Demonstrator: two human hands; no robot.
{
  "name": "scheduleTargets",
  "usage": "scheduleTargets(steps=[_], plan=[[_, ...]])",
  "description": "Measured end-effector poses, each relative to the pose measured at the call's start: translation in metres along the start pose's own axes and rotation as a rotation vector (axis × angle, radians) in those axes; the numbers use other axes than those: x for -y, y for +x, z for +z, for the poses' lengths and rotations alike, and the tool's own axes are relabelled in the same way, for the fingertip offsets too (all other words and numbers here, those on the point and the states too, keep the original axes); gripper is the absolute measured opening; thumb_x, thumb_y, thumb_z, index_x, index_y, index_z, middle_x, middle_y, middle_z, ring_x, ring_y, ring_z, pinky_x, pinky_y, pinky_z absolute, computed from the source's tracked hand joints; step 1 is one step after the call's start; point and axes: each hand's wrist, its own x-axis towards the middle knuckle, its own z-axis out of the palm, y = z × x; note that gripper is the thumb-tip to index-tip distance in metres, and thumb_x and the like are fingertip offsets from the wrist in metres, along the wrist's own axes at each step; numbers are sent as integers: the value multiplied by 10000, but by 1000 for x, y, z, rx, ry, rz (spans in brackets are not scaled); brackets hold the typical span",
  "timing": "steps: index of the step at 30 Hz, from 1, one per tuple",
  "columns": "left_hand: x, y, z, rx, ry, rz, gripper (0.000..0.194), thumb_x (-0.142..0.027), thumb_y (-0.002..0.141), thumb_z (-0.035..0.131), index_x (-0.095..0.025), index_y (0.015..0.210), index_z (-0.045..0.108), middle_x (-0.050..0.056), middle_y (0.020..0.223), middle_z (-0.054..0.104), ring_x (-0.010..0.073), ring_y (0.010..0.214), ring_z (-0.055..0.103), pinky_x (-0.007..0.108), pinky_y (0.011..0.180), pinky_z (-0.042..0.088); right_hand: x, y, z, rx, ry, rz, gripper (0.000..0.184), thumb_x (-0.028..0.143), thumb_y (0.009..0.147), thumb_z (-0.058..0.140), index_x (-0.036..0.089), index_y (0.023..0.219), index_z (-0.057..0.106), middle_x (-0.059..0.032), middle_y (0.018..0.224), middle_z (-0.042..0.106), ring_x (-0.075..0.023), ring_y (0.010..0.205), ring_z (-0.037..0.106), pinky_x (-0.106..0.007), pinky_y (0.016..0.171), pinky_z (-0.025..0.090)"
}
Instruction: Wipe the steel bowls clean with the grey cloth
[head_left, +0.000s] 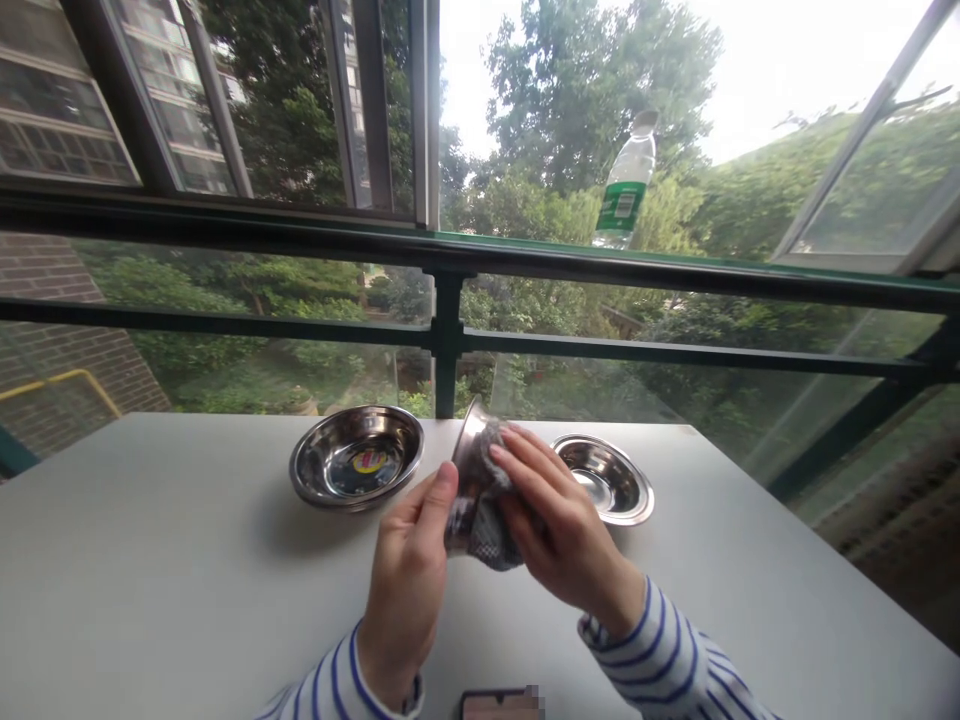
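Note:
My left hand (409, 570) grips a small steel bowl (466, 455) held on its side above the white table (150, 560), thumb on its rim. My right hand (555, 515) presses a grey checked cloth (491, 535) against the inside of that bowl, fingers curled over the cloth. Both sleeves are white with blue stripes. A second steel bowl (356, 467) with a sticker inside sits on the table to the left. A third steel bowl (607, 480) sits just right of my right hand.
A plastic water bottle (626, 185) with a green label stands on the window rail (675, 265) behind the table. A dark phone-like object (499, 703) lies at the table's near edge. The table's right edge runs close to the glass railing.

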Motion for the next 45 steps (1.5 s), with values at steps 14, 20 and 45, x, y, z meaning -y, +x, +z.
scheduleTargets(steps=[14, 20, 45], plan=[[1, -5, 1, 20, 2, -3, 233, -323, 790, 577, -151, 885, 702, 30, 787, 681, 146, 718, 595, 254, 686, 457, -2, 3, -8, -34, 15, 48, 402, 126, 838, 447, 133, 1239, 470, -127, 1295, 474, -236, 1245, 381, -442, 1010, 385], [-4, 3, -2, -57, -17, 42, 197, -301, 762, 617, -174, 890, 697, 6, 790, 679, 128, 708, 596, 233, 682, 449, 5, 0, 1, 56, -47, -255, 415, 156, 816, 499, 142, 1231, 477, -113, 1297, 481, -272, 1278, 321, -487, 1021, 357], [2, -6, 4, -59, 66, 40, 200, -312, 775, 586, -159, 854, 688, 27, 803, 682, 161, 780, 602, 218, 645, 449, 3, -1, -1, 96, -26, -165, 429, 169, 806, 479, 136, 1234, 470, -124, 1312, 461, -263, 1287, 308, -477, 1018, 357]])
